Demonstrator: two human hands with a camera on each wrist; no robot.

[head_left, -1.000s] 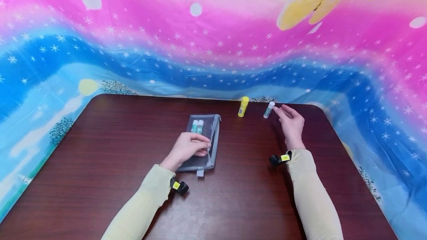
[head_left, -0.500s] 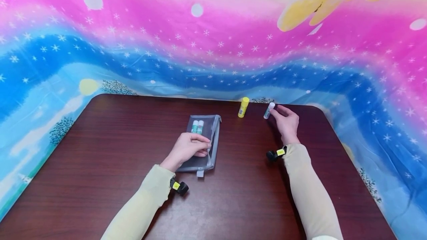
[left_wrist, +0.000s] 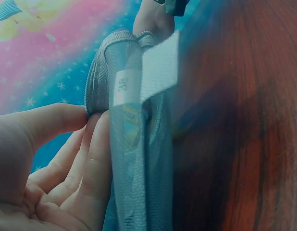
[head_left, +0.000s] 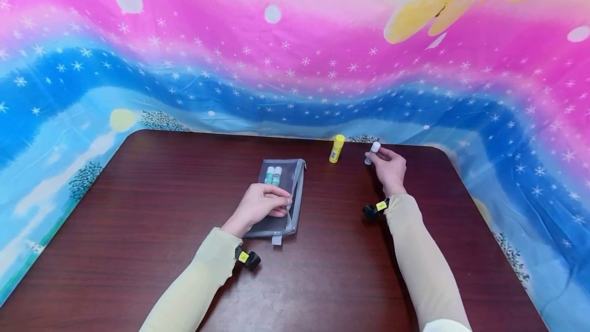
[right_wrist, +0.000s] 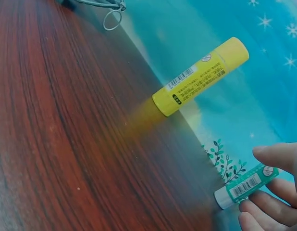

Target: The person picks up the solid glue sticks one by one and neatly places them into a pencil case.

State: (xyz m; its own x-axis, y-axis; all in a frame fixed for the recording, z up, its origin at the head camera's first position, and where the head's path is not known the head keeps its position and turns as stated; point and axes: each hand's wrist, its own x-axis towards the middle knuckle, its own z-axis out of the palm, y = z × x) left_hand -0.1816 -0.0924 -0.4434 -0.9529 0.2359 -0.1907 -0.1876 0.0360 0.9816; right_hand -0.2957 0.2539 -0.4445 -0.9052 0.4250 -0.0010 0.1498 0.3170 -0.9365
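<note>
A grey mesh zip pouch (head_left: 287,175) lies on the table, with two green-and-white glue sticks (head_left: 277,174) showing through its far part. My left hand (head_left: 258,204) pinches the pouch's zipped edge between thumb and fingers; the left wrist view shows the pouch side (left_wrist: 129,187) with a white tag (left_wrist: 160,67) on its end. Near the far edge, my right hand (head_left: 391,169) has thumb and fingers around a small upright glue stick (right_wrist: 247,186) with a green label. Its white end (head_left: 375,146) points up in the head view.
A taller yellow glue stick (head_left: 337,148) stands upright to the left of the right hand, near the far edge of the dark wooden table (head_left: 184,178). A colourful printed cloth (head_left: 239,65) hangs behind and along the sides. A pouch zipper ring (right_wrist: 112,20) shows in the right wrist view.
My right hand has moved left to the small glue stick, and its thumb and fingers have come around it. The left hand, pouch and yellow glue stick stay in place.
</note>
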